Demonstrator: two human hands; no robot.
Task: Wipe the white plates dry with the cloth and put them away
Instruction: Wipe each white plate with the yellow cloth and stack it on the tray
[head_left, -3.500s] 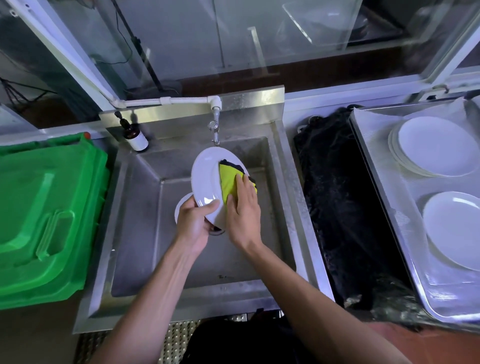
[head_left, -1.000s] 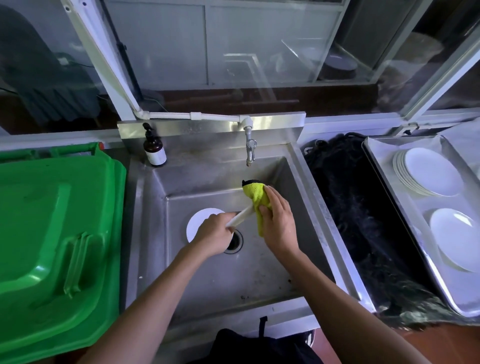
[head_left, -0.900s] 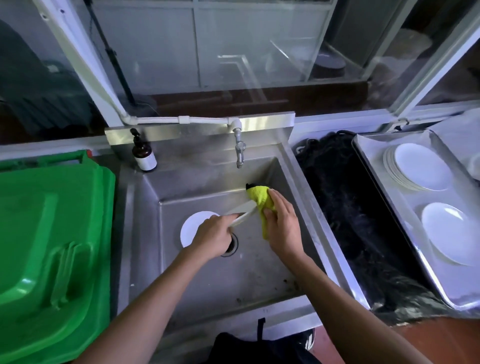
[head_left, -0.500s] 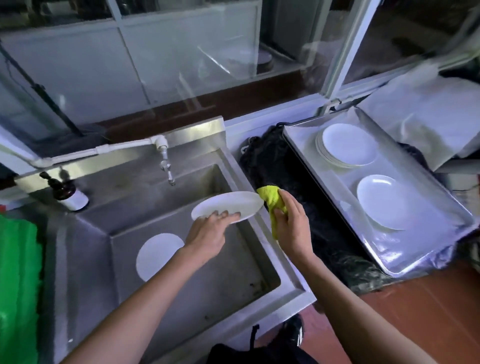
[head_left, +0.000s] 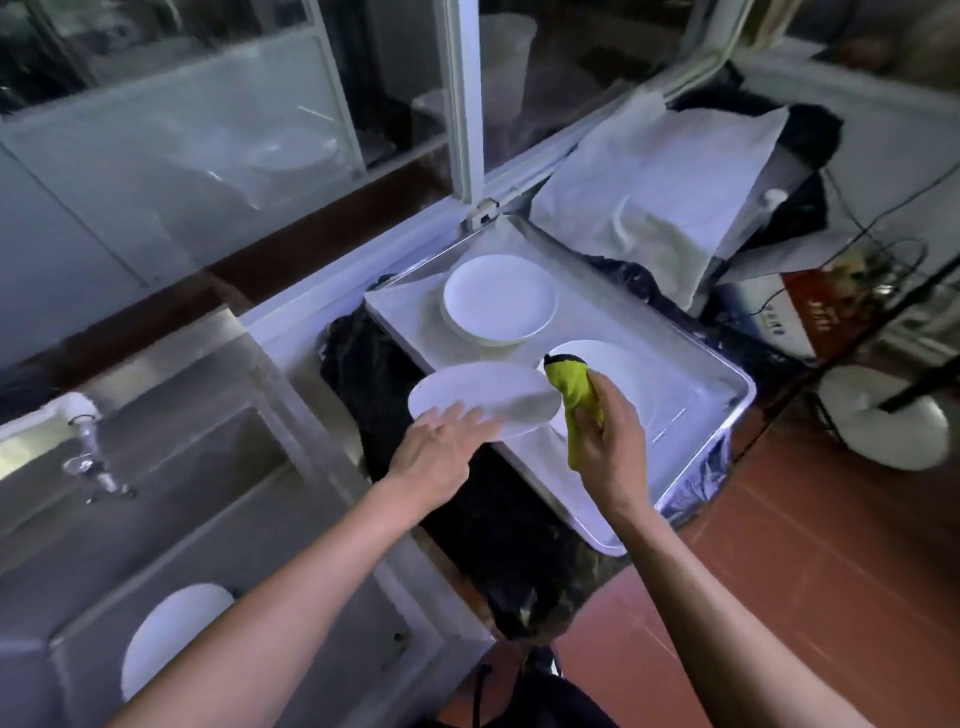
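My left hand (head_left: 441, 449) holds a white plate (head_left: 485, 397) by its near rim, nearly flat, above the black cloth strip and the left edge of the metal tray (head_left: 691, 447). My right hand (head_left: 608, 441) grips the yellow-green cloth (head_left: 574, 389) just right of that plate. On the tray sit a stack of white plates (head_left: 498, 301) at the back and a single white plate (head_left: 618, 366) partly hidden behind the cloth and my right hand. Another white plate (head_left: 166, 634) lies in the sink.
The steel sink (head_left: 218, 519) with its tap (head_left: 91, 460) is at the left. A black cloth (head_left: 488, 514) covers the counter between sink and tray. White sheets (head_left: 670, 192) lie behind the tray. Red floor tiles lie to the right.
Both hands have carried the plate and cloth from over the sink rightward to the tray's left edge. The view has swung right, and the green bin is out of sight.
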